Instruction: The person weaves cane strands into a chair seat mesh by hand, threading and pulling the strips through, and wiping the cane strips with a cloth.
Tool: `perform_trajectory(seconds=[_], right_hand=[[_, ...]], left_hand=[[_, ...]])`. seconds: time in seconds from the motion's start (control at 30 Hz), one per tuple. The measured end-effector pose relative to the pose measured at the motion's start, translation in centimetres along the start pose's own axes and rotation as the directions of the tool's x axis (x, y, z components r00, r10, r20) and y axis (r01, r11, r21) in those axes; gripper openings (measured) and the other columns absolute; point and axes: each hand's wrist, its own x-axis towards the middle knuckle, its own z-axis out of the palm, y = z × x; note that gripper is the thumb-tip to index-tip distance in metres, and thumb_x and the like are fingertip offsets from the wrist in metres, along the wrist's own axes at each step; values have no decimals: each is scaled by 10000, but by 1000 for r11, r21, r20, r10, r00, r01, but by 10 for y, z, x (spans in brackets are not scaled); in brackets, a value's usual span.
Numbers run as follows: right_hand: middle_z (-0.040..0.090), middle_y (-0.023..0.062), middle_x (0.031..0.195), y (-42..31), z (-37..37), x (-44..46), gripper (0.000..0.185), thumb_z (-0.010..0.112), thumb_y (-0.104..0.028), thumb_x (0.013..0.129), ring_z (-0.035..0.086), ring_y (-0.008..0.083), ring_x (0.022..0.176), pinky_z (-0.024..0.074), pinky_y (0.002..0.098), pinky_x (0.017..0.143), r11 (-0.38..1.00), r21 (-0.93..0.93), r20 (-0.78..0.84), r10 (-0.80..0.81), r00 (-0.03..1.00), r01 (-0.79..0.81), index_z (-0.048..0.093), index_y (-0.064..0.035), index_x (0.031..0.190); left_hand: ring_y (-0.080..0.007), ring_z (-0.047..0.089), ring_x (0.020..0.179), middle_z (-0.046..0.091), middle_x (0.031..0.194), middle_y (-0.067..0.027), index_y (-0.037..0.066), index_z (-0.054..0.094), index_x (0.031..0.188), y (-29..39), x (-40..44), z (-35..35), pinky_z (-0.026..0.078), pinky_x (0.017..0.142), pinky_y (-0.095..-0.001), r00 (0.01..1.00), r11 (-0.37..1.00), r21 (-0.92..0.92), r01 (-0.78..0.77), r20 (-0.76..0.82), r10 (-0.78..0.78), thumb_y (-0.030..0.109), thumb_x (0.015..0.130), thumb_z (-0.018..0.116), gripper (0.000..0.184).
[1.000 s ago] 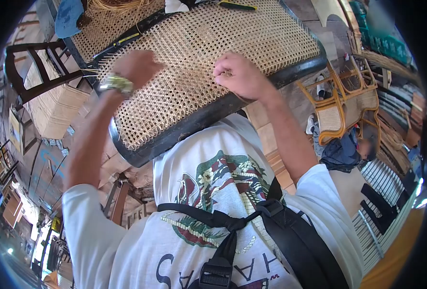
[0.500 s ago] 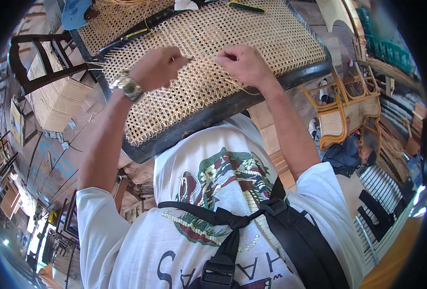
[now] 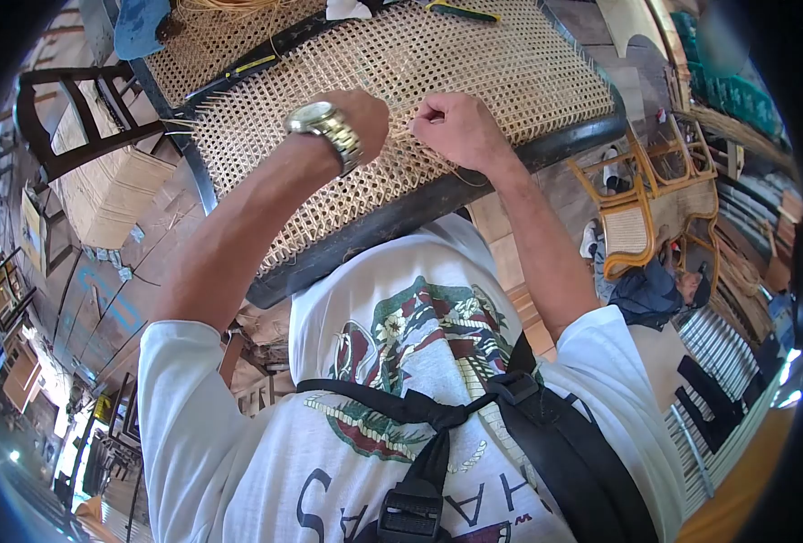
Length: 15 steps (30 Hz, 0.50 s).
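A woven cane panel (image 3: 528, 77) in a dark frame (image 3: 356, 240) lies across in front of my body. My left hand (image 3: 361, 122), with a metal watch (image 3: 329, 131) on its wrist, is over the middle of the panel; its back faces me and its fingers are hidden. Just to the right, my right hand (image 3: 460, 127) is closed in a pinch at the weave near the front rail. Whatever lies between its fingertips is too small to make out. A thin loose strand of cane shows beside the right hand, by the rail.
A yellow-and-black tool (image 3: 255, 66) lies on the frame's back rail, and a green-handled tool (image 3: 463, 12) on the cane. At the left are a dark chair (image 3: 53, 167) and a cardboard box (image 3: 103, 204). Rattan chairs (image 3: 626, 231) and a seated person (image 3: 646, 294) are at the right.
My left hand has moved right across the panel, close to my right hand, and its wrist has turned. My right hand has stayed nearly in place since half a second ago.
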Motion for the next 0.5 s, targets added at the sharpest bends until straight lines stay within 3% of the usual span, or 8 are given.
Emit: perform_trajectory(seconds=[0.1, 0.17, 0.23, 0.27, 0.3, 0.37, 0.4, 0.5], right_hand=[[734, 111, 803, 2, 1, 1, 163, 686, -224, 795, 712, 272, 767, 547, 381, 744, 1000, -6, 14, -2, 1000, 2, 744, -81, 846], [736, 111, 825, 1, 2, 0, 157, 691, -224, 798, 713, 276, 798, 544, 393, 764, 999, -42, 41, 1, 999, 0, 743, -84, 845], [739, 112, 846, -2, 6, 1, 152, 696, -225, 802, 714, 280, 829, 542, 406, 783, 997, -71, 70, 4, 998, 1, 743, -87, 844], [736, 108, 867, -5, 9, 1, 147, 702, -224, 799, 709, 281, 853, 534, 416, 811, 994, -106, 70, 11, 997, -4, 740, -88, 836], [733, 104, 888, -7, 11, 1, 142, 707, -224, 797, 705, 283, 878, 526, 427, 839, 990, -144, 69, 18, 997, -8, 738, -89, 829], [700, 108, 867, -9, 18, -1, 152, 727, -212, 806, 683, 277, 848, 520, 410, 800, 987, -145, 32, -61, 998, 65, 723, -62, 827], [667, 112, 847, -8, 21, -3, 170, 747, -200, 816, 660, 272, 819, 515, 394, 762, 979, -150, -1, -142, 990, 140, 709, -35, 826], [648, 103, 897, -2, 26, -3, 122, 764, -155, 783, 643, 271, 880, 513, 387, 784, 959, -156, -55, -248, 967, 237, 713, -48, 813]], left_hand=[[-355, 739, 824, 730, 869, -225, -8, 740, 900, 9, 5, 0, 592, 692, -445, 999, 999, -6, -32, -19, 31, 104, 858, 579, 201], [-349, 727, 769, 721, 820, -217, -15, 734, 902, 3, 12, 24, 580, 655, -435, 998, 999, 1, -39, -54, 39, 146, 897, 591, 215], [-329, 696, 688, 702, 756, -196, -22, 711, 851, -3, 3, 38, 550, 638, -440, 999, 978, -207, -3, -45, -6, 229, 960, 582, 302], [-358, 707, 715, 709, 825, -226, 7, 735, 912, -4, -4, 45, 563, 621, -461, 993, 929, -359, 96, -24, -112, 244, 976, 547, 309], [-358, 707, 715, 709, 825, -226, 7, 735, 912, -9, -4, 55, 563, 621, -461, 993, 929, -356, 96, -24, -111, 244, 976, 547, 309], [-332, 707, 695, 704, 783, -206, 22, 731, 841, -17, -3, 76, 548, 567, -410, 957, 784, -612, 103, -153, -245, 318, 1013, 517, 403], [-289, 713, 706, 714, 765, -175, 49, 721, 768, -21, 2, 68, 546, 595, -387, 971, 725, -659, 200, 34, -238, 418, 1016, 507, 493], [-268, 708, 714, 722, 759, -154, 72, 714, 734, -28, 3, 50, 554, 675, -399, 979, 710, -677, 196, 169, -110, 514, 1000, 499, 559]])
